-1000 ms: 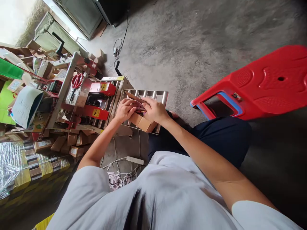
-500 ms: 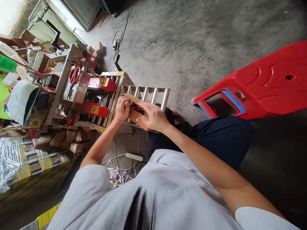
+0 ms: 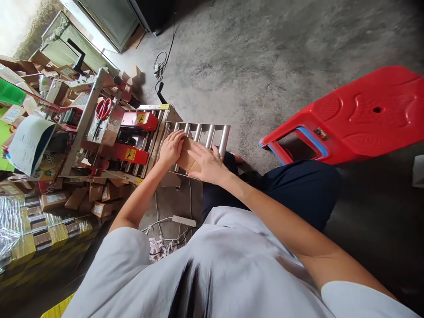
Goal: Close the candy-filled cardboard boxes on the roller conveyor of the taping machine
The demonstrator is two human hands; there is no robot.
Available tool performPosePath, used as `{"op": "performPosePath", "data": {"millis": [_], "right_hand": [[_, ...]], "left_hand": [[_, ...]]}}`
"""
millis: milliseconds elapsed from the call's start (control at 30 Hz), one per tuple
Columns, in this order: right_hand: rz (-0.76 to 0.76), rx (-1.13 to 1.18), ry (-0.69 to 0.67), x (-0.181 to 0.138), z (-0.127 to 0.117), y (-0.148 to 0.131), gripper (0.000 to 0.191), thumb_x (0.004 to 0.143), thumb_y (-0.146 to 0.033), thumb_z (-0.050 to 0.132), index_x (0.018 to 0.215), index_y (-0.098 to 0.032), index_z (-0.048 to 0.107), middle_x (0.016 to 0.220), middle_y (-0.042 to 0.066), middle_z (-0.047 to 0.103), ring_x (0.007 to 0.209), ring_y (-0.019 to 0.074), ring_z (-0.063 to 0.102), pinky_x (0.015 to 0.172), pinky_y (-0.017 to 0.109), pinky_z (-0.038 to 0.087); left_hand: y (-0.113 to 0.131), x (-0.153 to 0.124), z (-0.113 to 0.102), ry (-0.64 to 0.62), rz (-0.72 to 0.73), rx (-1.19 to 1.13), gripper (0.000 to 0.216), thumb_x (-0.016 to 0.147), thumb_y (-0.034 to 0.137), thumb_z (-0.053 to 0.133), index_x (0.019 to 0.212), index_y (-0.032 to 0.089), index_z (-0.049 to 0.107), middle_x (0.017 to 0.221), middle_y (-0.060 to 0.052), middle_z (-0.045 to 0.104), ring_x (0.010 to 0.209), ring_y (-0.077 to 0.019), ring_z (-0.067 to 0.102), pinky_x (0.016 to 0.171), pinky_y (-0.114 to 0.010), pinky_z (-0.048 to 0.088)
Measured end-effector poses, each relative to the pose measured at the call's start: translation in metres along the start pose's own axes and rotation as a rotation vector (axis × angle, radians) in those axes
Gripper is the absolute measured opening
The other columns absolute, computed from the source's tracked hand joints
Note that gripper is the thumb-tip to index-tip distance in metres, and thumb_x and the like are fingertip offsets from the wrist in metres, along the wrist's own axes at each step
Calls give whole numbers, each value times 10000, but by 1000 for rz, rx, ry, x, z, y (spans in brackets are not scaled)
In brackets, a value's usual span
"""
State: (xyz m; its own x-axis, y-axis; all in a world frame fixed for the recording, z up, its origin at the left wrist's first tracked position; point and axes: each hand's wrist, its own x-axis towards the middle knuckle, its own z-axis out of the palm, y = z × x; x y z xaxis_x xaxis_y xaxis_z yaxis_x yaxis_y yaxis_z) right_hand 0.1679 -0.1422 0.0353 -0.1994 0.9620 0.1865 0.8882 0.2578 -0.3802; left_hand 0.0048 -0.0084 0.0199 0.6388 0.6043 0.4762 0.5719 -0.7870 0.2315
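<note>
Cardboard box (image 3: 188,155) lies on the roller conveyor (image 3: 212,132), at its near end, with the flaps folded down and both hands on top. Left hand (image 3: 170,148) covers the side of the box toward the sealing heads, its fingers bent loosely over the top edge; it presses and does not clasp. Right hand (image 3: 208,164) lies open and flat on the near side of the box, fingers spread, palm down, nothing enclosed in it. Red sealing heads (image 3: 137,120) stand at the left of the roller conveyor, in line with its rollers, and red scissors (image 3: 104,108) hang on the frame beyond them. A red stool (image 3: 357,115) stands well to the right of the roller conveyor, and a power strip (image 3: 183,220) lies on the floor below its near edge. For this step, the judgement is that even pressure from both palms serves best: hold the flaps level so that the seam meets without a gap or overlap, set the long sides of the box square to the rollers, and place the fingertips clear of the centre seam. Uneven pressure would probably let one flap spring up or turn the box askew on the rollers
</note>
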Motion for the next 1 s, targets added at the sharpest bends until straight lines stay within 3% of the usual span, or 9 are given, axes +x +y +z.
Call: {"op": "performPosePath", "data": {"millis": [133,267,400,500,567,667,733,833,1000], "right_hand": [[190,-72,102,-11,14,-9,1023,733,-509,786,1532,-71,321,1628,271,156,1501,442,156,1161,671,212],[165,-109,123,-18,29,-13,1000,723,-342,798,1540,-89,279,1620,291,146,1469,469,196,1116,697,259],[150,-32,137,-15,30,-4,977,690,-293,796,1519,-88,321,1597,290,221,1466,472,212,1134,707,244],[16,188,50,-19,17,18,955,679,-405,787,1492,-107,384,1585,256,288,1487,456,202,1182,692,200],[-58,462,4,-25,0,38,899,729,-493,727,1496,-169,388,1583,203,335,1494,399,253,1194,639,267],[104,815,141,-35,-33,65,797,804,-488,658,1510,-284,348,1584,135,370,1486,287,328,1170,536,379],[253,881,285,-40,-49,76,751,773,-452,704,1456,-319,423,1554,129,420,1471,265,361,1173,503,384],[356,910,330,-44,-50,86,657,691,-461,769,1301,-316,575,1404,158,576,1382,297,484,1144,501,427],[491,989,248,-51,-16,98,606,564,-524,821,1107,-315,654,1134,120,719,1181,334,643,1115,582,456]], "left_hand": [[1,9,0,-17,-81,87,365,1016,281,300,1206,200,601,1293,-95,647,1219,-230,553,1091,-418,414],[5,5,0,40,-81,48,365,1018,301,308,1187,200,615,1276,-96,664,1246,-235,557,1198,-482,284],[41,-19,4,-46,63,-177,600,1008,541,238,1449,187,440,1484,-161,512,1426,-264,421,1207,-488,289],[79,-40,15,-156,130,-201,929,874,793,305,1586,205,208,1630,-172,280,1530,-316,209,1246,-507,202],[96,-48,22,-148,110,-127,1147,754,873,438,1604,164,135,1646,-201,210,1543,-347,132,1264,-523,131],[100,-49,29,-113,70,-9,1050,788,753,563,1580,141,246,1618,-218,277,1531,-356,184,1262,-527,152],[88,-44,30,-107,58,41,824,873,598,553,1543,165,350,1606,-190,321,1524,-337,221,1252,-521,197],[52,-30,29,-106,28,72,700,909,475,524,1522,165,391,1606,-165,335,1520,-310,239,1246,-512,225],[-51,-8,9,-45,-195,125,690,874,357,562,1512,143,409,1608,-160,337,1506,-304,273,1248,-489,224]]}}
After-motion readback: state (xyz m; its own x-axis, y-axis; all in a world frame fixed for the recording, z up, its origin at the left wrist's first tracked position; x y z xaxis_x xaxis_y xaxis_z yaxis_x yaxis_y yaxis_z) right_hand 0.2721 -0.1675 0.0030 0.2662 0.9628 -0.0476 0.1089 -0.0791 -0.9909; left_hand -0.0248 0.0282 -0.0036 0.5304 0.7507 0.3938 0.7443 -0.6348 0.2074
